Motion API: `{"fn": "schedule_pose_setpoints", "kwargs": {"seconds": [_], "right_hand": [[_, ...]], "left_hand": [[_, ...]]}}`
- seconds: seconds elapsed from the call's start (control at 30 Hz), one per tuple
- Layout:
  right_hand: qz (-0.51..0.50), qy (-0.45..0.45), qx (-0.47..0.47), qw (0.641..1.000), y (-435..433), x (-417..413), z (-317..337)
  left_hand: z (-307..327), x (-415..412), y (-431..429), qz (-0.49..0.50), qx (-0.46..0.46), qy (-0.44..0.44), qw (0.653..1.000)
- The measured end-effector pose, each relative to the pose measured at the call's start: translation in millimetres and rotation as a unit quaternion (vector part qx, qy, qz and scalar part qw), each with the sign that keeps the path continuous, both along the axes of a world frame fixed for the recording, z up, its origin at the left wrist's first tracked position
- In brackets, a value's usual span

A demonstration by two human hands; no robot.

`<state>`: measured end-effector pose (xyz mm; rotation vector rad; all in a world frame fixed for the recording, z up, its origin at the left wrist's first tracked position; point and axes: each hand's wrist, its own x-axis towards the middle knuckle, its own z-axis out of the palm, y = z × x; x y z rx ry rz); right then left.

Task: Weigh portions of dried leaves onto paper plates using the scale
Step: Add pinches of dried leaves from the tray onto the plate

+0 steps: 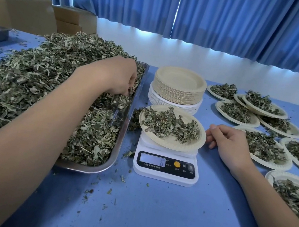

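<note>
Left grip pinches crumbly dried leaves heaped in the steel tray. Right grip, loosely curled and empty, rests on the bench beside the round leaf-laden paper plate atop the white scale.

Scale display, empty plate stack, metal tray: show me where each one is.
scale display (pixel 152 159): head view, middle of the lit screen.
empty plate stack (pixel 179 80): head view, centre of the top plate.
metal tray (pixel 120 138): head view, bare right wall.
</note>
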<state>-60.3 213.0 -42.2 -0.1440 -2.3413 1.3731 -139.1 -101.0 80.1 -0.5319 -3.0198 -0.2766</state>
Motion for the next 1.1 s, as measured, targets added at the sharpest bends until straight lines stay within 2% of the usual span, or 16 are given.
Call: {"fn": "schedule_pose_setpoints", "kwargs": {"seconds": [0.27, 0.37, 0.5, 0.77, 0.93, 1.0, 1.1], "right_hand": [[-0.001, -0.001, 0.004, 1.0, -1, 1, 1], [-0.001, -0.002, 0.007, 1.0, -1, 1, 1], [-0.002, 0.0, 0.008, 1.0, -1, 1, 2], [0.0, -0.002, 0.009, 1.0, -1, 2, 2], [0.001, -0.003, 0.012, 1.0, -2, 2, 3], [0.002, -0.001, 0.011, 1.0, -2, 3, 2], [0.001, 0.0, 0.01, 1.0, -1, 3, 1]], "left_hand": [[1, 3, 0, 0.013, -0.014, -0.02, 1.0], [4, 2, -1, 0.011, 0.022, 0.002, 1.0], [8, 10, 10, -0.066, 0.121, 0.036, 0.99], [4, 35, 43, -0.212, 0.209, -0.031, 0.954], [-6, 43, 57, -0.26, 0.193, -0.101, 0.941], [0, 41, 47, -0.265, 0.217, -0.127, 0.931], [10, 32, 29, -0.244, 0.249, -0.093, 0.933]]}}
